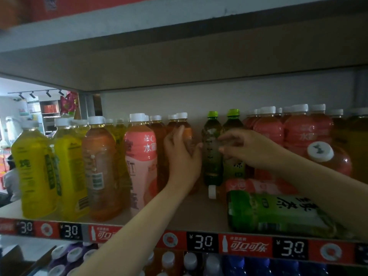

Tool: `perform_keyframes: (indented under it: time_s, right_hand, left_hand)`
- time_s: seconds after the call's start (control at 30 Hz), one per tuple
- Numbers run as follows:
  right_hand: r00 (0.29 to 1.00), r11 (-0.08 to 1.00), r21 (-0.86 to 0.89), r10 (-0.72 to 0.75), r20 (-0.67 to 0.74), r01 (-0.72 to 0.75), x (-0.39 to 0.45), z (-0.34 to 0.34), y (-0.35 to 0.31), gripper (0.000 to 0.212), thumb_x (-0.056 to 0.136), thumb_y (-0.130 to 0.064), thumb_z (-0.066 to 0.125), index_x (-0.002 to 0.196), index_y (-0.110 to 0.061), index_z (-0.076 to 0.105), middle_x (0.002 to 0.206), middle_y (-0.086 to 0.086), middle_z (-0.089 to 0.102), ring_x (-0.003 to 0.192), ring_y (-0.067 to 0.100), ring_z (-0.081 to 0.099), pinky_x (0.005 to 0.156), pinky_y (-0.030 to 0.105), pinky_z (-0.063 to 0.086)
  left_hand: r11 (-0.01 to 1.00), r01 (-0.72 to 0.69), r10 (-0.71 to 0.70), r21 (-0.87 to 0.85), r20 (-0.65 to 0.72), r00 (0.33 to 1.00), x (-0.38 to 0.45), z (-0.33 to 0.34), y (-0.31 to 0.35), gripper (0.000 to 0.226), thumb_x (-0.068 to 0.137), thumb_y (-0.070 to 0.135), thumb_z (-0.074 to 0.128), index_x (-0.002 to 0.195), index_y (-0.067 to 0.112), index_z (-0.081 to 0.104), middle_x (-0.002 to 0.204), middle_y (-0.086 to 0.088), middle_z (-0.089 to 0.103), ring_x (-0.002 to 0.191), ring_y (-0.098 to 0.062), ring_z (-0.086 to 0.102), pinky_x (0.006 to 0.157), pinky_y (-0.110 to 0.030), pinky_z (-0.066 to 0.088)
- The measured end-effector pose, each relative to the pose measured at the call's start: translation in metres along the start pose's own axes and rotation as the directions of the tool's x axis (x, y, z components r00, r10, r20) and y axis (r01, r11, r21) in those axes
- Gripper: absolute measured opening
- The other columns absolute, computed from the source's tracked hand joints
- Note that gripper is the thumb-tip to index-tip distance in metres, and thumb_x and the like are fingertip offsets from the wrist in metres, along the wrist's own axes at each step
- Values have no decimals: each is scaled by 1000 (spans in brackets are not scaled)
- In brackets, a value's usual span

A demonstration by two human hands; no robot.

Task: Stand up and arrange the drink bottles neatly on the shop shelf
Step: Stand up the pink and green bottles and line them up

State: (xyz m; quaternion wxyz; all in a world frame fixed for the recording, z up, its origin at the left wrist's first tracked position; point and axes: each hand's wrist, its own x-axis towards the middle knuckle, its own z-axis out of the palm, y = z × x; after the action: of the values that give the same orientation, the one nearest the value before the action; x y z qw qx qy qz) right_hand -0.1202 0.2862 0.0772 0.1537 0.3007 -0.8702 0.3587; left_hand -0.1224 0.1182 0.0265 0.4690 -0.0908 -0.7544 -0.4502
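On the shop shelf [191,214] my left hand [182,156] grips an upright amber bottle [187,126] with a white cap. Just to its right, my right hand [247,148] pinches the side of an upright dark green bottle [212,164] with thumb and fingertips. A second green-capped bottle [233,122] stands behind it. A green tea bottle [278,214] lies on its side at the front right, and a pink bottle [258,186] lies behind it with its cap to the left. Another reddish bottle [338,162] is tipped over, its cap towards me.
Yellow [33,172], orange [101,172] and pink [141,162] bottles stand upright at the left, and pink ones [302,134] at the back right. The upper shelf board [179,66] hangs low overhead. A price strip [245,247] runs along the front edge, with more bottles on the shelf below.
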Motion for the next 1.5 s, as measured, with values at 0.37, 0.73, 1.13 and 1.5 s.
perform_keyframes:
  time_s: [0.37, 0.73, 1.13, 1.5]
  right_hand:
    - [949, 980, -171, -41, 312, 98, -63, -9, 19, 31, 64, -72, 43, 90, -59, 52, 83, -49, 52, 87, -30, 45, 67, -11, 31]
    - [955, 969, -216, -56, 291, 123, -86, -15, 24, 58, 58, -80, 49, 112, -61, 48, 110, -41, 49, 100, -25, 44, 80, 6, 35]
    - [985, 978, -192, -48, 167, 80, -90, -9, 24, 54, 56, -72, 56, 107, -57, 47, 102, -38, 51, 93, -30, 44, 68, -5, 39]
    - [993, 992, -120, -38, -113, 24, -48, 14, 23, 72, 69, -52, 69, 133, -37, 39, 108, -20, 48, 81, -10, 50, 54, 2, 41]
  left_hand:
    - [946, 276, -320, 172, 638, 700, -21, -9, -9, 25, 91, 40, 54, 112, 33, 64, 99, 19, 58, 95, 0, 51, 72, -16, 36]
    - [673, 739, -530, 32, 718, 451, -29, -1, -9, 22, 93, 12, 53, 114, 11, 61, 105, -8, 64, 85, -14, 64, 62, -19, 57]
    - [611, 743, -518, -272, 573, 635, -13, -14, -10, 14, 88, 28, 62, 94, 16, 63, 66, 2, 65, 64, -11, 58, 55, -23, 43]
    - [749, 560, -416, -354, 407, 813, 7, -16, 37, 23, 84, 36, 66, 100, 20, 64, 119, -10, 63, 115, -29, 56, 105, -49, 38]
